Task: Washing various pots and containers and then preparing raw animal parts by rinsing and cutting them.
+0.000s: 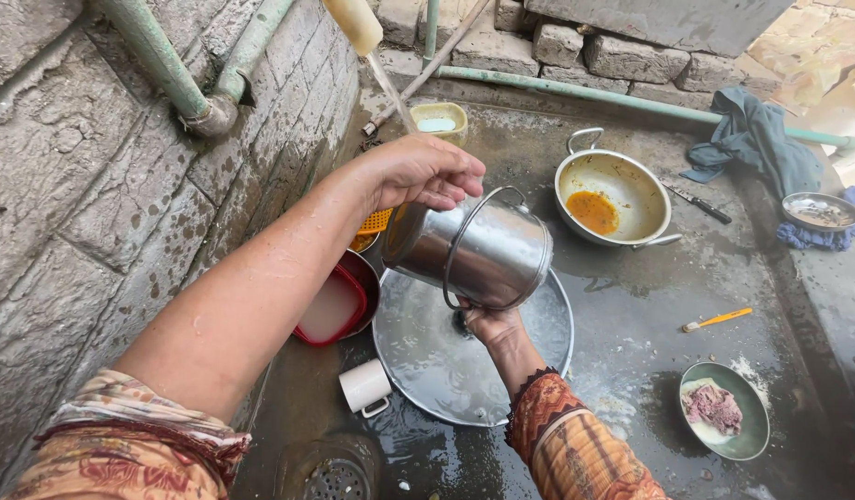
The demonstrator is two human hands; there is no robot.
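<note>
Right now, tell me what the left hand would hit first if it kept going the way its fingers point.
The left hand grips the rim of the steel pot, fingers pointing right and slightly down. Straight on, it would probably first meet the dirty pan with orange residue, though depth is hard to judge; it might pass over it.

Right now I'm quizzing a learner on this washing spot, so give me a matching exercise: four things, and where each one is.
Things:
1. steel can
2. white mug
3. orange brush
4. blue cloth

Places:
A. draped over the green pipe
B. lying on its side by the drain
C. held in both hands, over the round tray
D. on the wet floor, right of the tray

Pairs: 1-C, 2-B, 3-D, 4-A
</note>
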